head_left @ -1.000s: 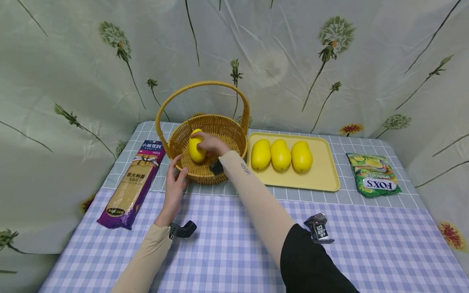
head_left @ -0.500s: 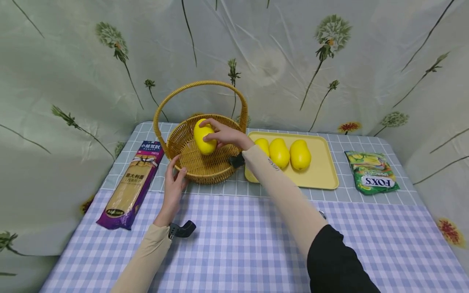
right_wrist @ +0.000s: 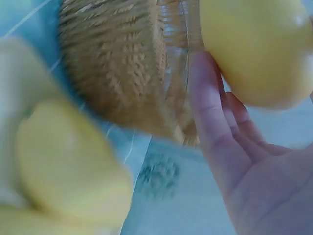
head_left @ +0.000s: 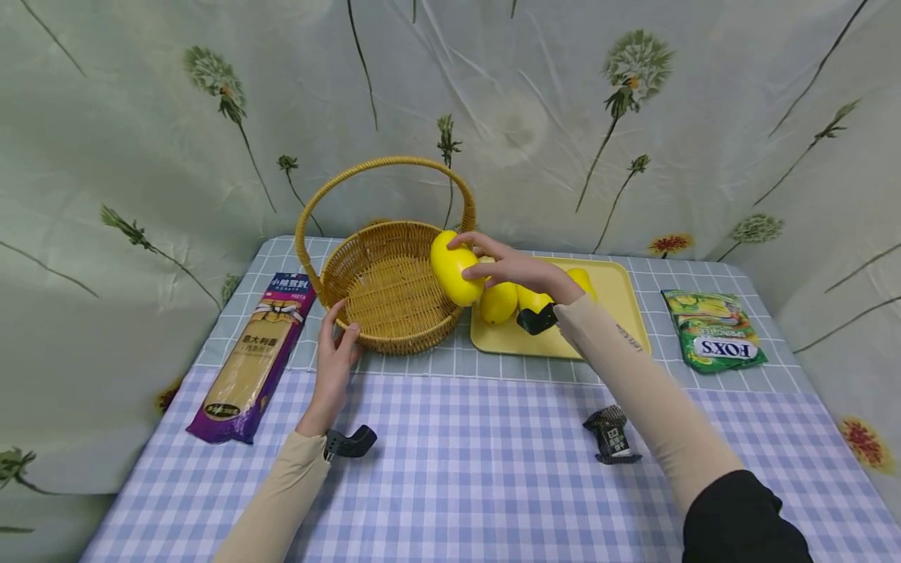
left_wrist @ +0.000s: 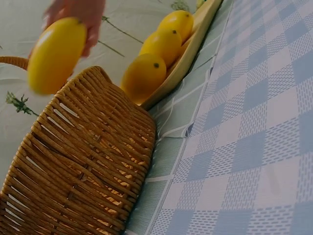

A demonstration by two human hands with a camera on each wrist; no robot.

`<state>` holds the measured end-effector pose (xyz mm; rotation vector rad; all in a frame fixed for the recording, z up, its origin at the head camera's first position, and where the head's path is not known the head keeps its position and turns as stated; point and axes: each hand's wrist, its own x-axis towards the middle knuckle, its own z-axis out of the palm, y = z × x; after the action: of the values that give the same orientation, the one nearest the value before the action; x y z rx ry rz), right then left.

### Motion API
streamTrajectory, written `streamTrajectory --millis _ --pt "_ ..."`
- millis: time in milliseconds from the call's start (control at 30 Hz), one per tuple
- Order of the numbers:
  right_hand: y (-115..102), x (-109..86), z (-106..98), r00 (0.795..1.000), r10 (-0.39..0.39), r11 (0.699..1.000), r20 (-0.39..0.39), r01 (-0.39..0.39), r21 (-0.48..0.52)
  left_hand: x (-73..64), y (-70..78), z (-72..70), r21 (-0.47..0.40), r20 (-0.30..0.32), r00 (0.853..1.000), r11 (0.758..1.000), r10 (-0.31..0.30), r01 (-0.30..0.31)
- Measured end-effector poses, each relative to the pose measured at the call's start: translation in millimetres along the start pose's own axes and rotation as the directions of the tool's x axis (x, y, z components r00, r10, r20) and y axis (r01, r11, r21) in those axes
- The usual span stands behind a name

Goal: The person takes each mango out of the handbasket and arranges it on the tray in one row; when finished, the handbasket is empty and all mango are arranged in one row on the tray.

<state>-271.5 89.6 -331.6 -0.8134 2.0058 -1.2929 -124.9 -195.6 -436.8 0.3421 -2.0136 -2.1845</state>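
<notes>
My right hand (head_left: 517, 270) grips a yellow mango (head_left: 449, 267) between thumb and fingers, over the right rim of the wicker basket (head_left: 401, 344). In the left wrist view this mango (left_wrist: 56, 56) hangs above the basket rim. My left hand (head_left: 334, 356) touches the basket's front left rim with its fingertips, the fingers fairly straight. No fruit shows on the basket's woven floor. On the yellow tray (head_left: 621, 301) to the right, three more mangoes (left_wrist: 164, 46) lie in a row, partly covered by my right hand and wrist camera in the head view.
A pasta packet (head_left: 256, 356) lies left of the basket. At the far right is a green Fox's bag (head_left: 714, 332). A small black wrapped packet (head_left: 611, 434) lies on the checked cloth in front of the tray. The basket's tall handle (head_left: 394, 162) arches above it.
My right hand has lifted the mango out of the basket and carried it right, from over the floor to the right rim. My left hand has stayed at the basket.
</notes>
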Motion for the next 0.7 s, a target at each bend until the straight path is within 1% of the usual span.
streamTrajectory --millis 133,300,433,533,700 --pt "15.7 -31.1 -15.7 0.996 0.059 0.998 -0.062 -0.059 0.005 -0.1 0.4 0.2 0.004 -0.005 1.0 1.0 -0.003 0.003" --pt "42.0 -71.2 -36.5 0.979 0.134 0.991 -0.155 -0.129 0.037 -0.5 1.1 0.1 0.018 -0.009 1.0 1.0 0.003 -0.003" --pt "60.7 -104.3 -52.3 0.964 0.153 0.988 -0.215 -0.142 0.065 -1.0 1.7 -0.4 0.022 -0.01 1.0 1.0 -0.003 0.003" --pt "70.5 -127.2 -61.7 0.955 0.161 0.986 -0.248 -0.143 0.088 -0.6 1.2 -0.4 0.021 -0.009 1.0 1.0 -0.01 0.011" --pt "85.7 -157.9 -72.9 0.929 0.198 0.98 -0.313 -0.175 0.099 -0.3 0.7 0.6 0.008 -0.007 1.0 1.0 -0.012 0.012"
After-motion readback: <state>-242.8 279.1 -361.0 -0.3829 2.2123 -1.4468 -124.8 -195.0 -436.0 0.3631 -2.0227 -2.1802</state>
